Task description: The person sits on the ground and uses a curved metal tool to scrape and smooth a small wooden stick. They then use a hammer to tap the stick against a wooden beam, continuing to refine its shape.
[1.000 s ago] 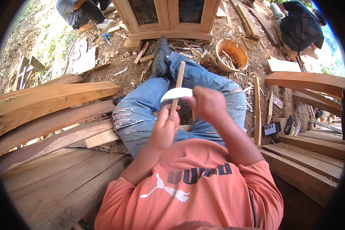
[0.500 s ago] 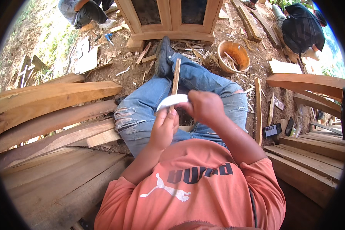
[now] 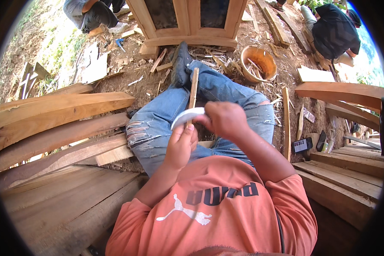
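Here, right hand (image 3: 226, 119) fingers clench the curved blade (image 3: 187, 116); left hand (image 3: 180, 145) fingers grip the stick (image 3: 193, 88).

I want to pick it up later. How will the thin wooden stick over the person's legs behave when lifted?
The wooden stick looks thin and straight, so probably light and fairly stiff. Being so slender, it might snap if bent. Its flat sides suggest it will not roll.

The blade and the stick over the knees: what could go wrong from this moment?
1. The left hand lies right under the curved blade that the right hand holds; a slip might cut its fingers.
2. The stick is worked just above the legs in torn jeans, so a blade that runs off could reach a thigh.
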